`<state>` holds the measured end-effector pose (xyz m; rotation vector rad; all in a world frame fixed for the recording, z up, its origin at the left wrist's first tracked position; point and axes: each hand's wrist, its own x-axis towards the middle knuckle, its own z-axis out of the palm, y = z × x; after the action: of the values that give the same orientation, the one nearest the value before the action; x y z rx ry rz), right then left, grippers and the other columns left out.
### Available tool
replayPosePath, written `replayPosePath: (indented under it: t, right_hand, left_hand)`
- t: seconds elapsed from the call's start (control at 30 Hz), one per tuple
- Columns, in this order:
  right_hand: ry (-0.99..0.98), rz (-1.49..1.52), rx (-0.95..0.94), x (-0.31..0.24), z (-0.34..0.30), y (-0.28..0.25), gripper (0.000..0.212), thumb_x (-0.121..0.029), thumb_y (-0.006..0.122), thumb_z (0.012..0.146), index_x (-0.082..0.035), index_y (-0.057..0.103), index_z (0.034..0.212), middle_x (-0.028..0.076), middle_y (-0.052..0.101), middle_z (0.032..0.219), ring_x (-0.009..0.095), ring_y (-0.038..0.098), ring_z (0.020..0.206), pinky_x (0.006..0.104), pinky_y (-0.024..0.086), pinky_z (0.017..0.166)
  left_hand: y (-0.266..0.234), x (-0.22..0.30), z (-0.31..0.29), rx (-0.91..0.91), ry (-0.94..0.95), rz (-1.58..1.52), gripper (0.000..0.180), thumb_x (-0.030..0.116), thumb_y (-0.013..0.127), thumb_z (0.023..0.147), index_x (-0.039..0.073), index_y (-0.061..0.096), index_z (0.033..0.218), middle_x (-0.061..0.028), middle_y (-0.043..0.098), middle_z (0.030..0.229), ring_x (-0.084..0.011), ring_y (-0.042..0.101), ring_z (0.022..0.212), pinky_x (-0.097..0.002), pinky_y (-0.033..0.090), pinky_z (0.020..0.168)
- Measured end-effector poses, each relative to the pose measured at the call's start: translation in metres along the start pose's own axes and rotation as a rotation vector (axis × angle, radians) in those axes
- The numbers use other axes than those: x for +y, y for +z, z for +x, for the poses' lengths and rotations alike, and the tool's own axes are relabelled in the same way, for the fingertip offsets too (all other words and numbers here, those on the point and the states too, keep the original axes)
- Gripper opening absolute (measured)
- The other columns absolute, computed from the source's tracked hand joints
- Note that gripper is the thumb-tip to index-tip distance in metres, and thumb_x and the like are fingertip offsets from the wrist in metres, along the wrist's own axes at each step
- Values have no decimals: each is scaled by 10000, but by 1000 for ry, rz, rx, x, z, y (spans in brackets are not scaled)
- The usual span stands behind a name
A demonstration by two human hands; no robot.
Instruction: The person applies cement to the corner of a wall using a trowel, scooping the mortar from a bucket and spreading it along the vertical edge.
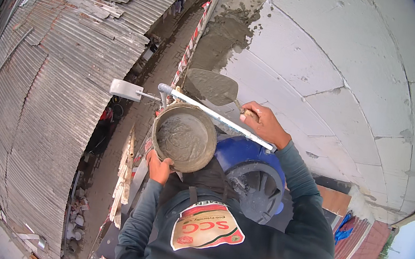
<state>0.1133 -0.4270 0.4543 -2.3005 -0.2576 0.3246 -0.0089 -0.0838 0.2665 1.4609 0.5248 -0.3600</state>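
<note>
Head view: the left hand (pixel 159 169) grips a bucket (pixel 195 165) of grey mortar (pixel 178 133); beyond, the right hand (pixel 266 124) closes round a trowel (pixel 213 87), its blade near the wall's edge. Farther off, one wet patch (pixel 218 42) looks coated; most of the block wall (pixel 302 47) seems left bare.

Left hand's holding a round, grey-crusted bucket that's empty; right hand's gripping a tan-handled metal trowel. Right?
Not empty: the head view shows grey mortar inside the round, grey-crusted bucket. The rest stands: the left hand holds the bucket, and the right hand grips the tan-handled metal trowel.
</note>
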Motion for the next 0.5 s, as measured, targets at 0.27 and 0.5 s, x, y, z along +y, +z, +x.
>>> replayPosePath:
  t: [0.27,0.5]
  right_hand:
    - [-249,-866,-97,10,23,115,194,-192,666,925,0,693,934,193,698,869,374,731,845,496,585,720]
    - [-86,-396,-575,25,31,146,300,-229,594,974,48,707,955,258,724,893,390,717,865,454,568,710]
  left_hand:
    - [-4,2,-4,15,-31,8,709,-20,575,739,48,434,1430,-175,619,1239,-314,718,989,-406,683,677]
    - [8,26,-15,26,-77,-5,657,-18,586,752,30,446,1392,-175,621,1228,-291,710,990,-392,678,674]
